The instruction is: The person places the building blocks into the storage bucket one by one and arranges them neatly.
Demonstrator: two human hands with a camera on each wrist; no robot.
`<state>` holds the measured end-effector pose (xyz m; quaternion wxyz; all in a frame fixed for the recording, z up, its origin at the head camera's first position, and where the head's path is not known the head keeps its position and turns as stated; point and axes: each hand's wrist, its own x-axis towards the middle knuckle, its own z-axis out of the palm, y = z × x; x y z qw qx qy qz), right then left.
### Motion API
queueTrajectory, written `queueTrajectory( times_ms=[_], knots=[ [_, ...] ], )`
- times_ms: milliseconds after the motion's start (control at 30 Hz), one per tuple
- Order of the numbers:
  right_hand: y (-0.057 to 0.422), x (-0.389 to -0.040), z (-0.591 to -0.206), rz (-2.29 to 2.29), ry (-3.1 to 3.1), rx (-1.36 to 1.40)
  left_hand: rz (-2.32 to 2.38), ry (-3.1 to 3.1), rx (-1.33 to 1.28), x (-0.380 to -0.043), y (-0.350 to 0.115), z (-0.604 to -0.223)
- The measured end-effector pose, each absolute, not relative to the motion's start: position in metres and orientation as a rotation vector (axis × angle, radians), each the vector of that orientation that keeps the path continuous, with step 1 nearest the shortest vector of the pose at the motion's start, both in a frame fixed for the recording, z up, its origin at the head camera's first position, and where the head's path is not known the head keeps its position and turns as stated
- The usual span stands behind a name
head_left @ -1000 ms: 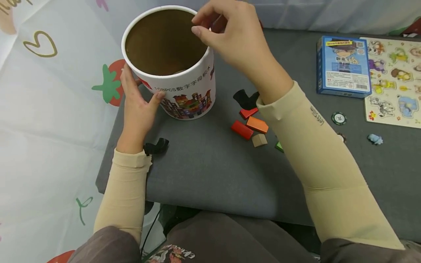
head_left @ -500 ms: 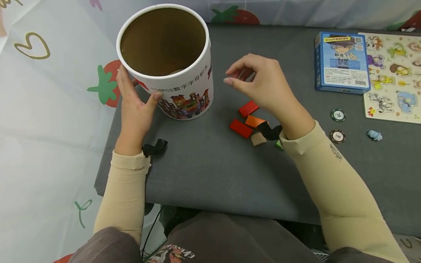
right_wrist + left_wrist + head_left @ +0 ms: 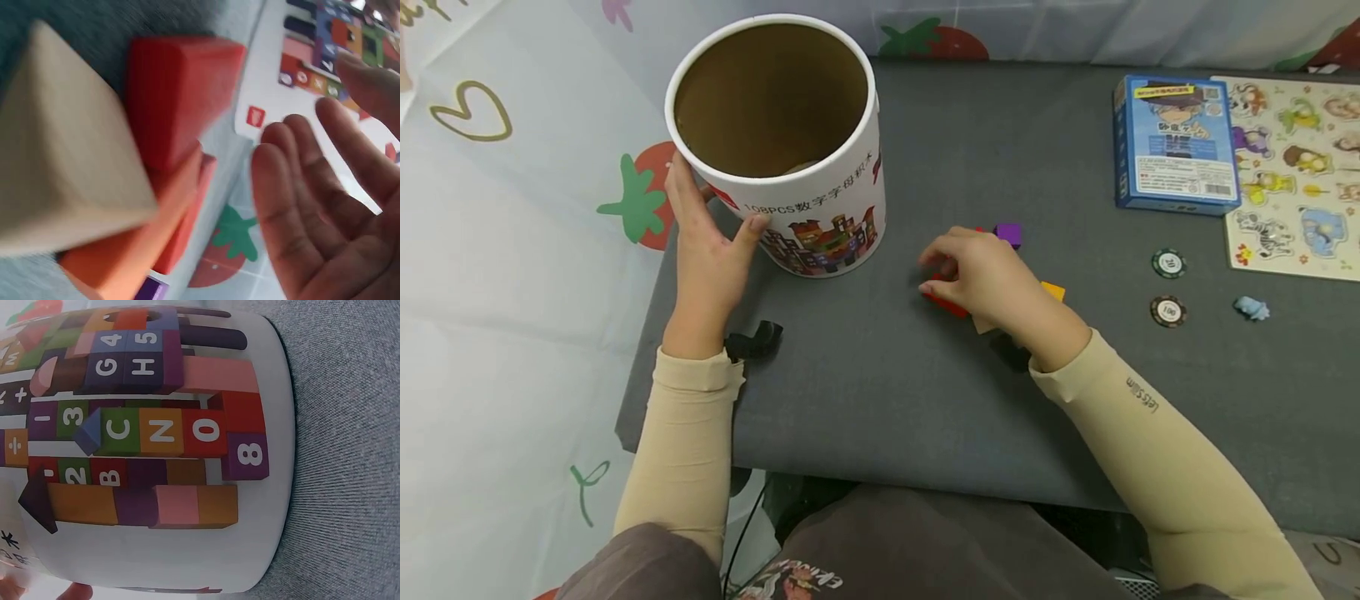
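Observation:
My left hand [image 3: 700, 250] holds the big white cardboard bucket [image 3: 823, 229] at its left side, thumb on the front and fingers round behind. Printed pictures of letter and number blocks cover the bucket wall [image 3: 144, 550] in the left wrist view. Just over a small group of blocks on the table is my right hand [image 3: 988, 279], fingers loosely bent with nothing between them. A red block [image 3: 949, 305] shows under its fingertips, with a purple block [image 3: 1008, 235] and a yellow block [image 3: 1053, 291] beyond. The right wrist view shows a plain wooden block [image 3: 69, 156] and an orange block [image 3: 134, 250] up close.
Two poker chips [image 3: 1168, 312] and a small blue animal figure [image 3: 1252, 308] lie to the right. A blue box [image 3: 1178, 146] stands by an animal puzzle board [image 3: 1270, 258] at the back right. A patterned white curtain [image 3: 535, 292] borders the grey table [image 3: 865, 392].
My right hand has left the bucket's rim and come down right and toward me, over the blocks. The left hand has stayed on the bucket.

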<state>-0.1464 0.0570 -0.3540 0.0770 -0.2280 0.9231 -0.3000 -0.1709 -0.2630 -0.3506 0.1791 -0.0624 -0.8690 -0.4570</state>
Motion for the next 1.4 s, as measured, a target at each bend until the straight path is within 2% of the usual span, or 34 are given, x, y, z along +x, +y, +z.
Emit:
queueTrajectory(
  times_ms=[167,400,833,1400],
  knots=[
    [0.055,-0.14,-0.363,-0.696,2.723,-0.764,-1.293,-2.452,-0.175,-0.169,-0.265,-0.351],
    [0.053,-0.139,-0.37,-0.573,2.69,-0.738,-1.303,-2.477,-0.159,-0.165,-0.267,-0.35],
    [0.056,-0.144,-0.373,-0.656,2.631,-0.65,-1.298,-2.485,-0.183,-0.165,-0.265,-0.352],
    [0.067,-0.162,-0.305,-1.129,2.637,-0.614,-1.266,-2.486,-0.193,-0.168,-0.264,-0.35]
  ],
)
